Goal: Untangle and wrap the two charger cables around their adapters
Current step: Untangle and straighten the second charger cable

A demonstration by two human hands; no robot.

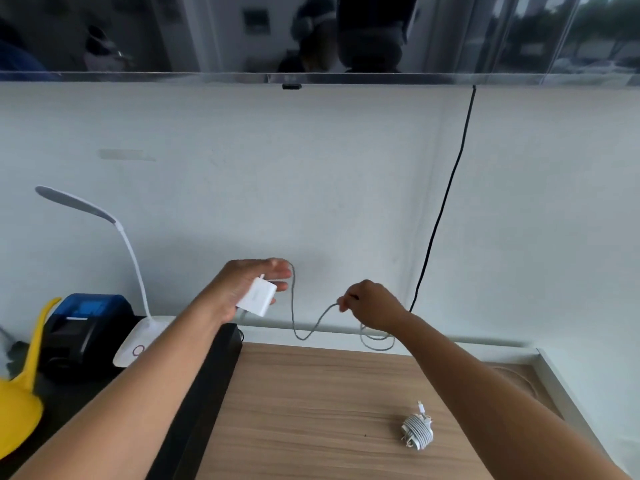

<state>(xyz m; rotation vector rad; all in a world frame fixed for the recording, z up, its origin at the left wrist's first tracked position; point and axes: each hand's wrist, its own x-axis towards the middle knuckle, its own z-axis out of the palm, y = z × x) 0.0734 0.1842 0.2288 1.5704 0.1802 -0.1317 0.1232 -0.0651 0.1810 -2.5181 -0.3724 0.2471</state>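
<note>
My left hand [242,289] holds a white square adapter [258,296] up above the back edge of the wooden table [294,410]. A grey cable [294,306] runs over the fingers of that hand, hangs down in a loop and rises to my right hand [370,303], which pinches it. More of the same cable hangs in loose loops [377,341] below my right hand. On the table at the front right lies a second white adapter with its cable wound tightly around it [418,431], its plug end sticking up.
A white desk lamp [138,334], a black and blue printer [86,327] and a yellow object [20,393] stand at the left on a black surface. A black cord [446,202] hangs down the white wall behind. A raised white edge borders the table at the right.
</note>
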